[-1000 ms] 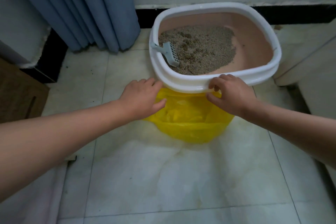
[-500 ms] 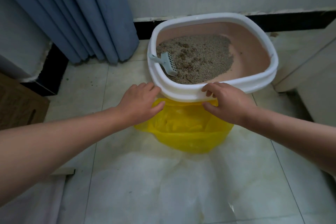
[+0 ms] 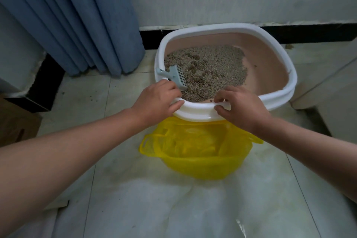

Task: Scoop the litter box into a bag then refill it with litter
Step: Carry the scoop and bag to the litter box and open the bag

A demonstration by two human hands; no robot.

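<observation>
Little of the task looks done: the litter [image 3: 212,67], clumps included, lies heaped toward the near-left of the box [image 3: 212,26], while the far-right of its pink bottom is bare. The scoop [image 3: 178,77] lies idle, handle on the left rim and blade on the litter, held by neither hand. The yellow bag [image 3: 193,145] stands open in a yellow bin [image 3: 202,166] on the floor [image 3: 135,199], just in front of the box, and I see no litter in it. So emptying, and then the refill, appear wholly ahead; no fresh litter is in view. The box's near rim overlaps the bag's mouth; whether it rests there I cannot tell. The left hand [image 3: 156,98] grasps that near rim at its left corner, fingers [image 3: 173,91] curled over the top beside the scoop, thumb on the outer face. The right hand [image 3: 243,106] clasps the same rim further right, fingers [image 3: 222,98] hooked over it.
</observation>
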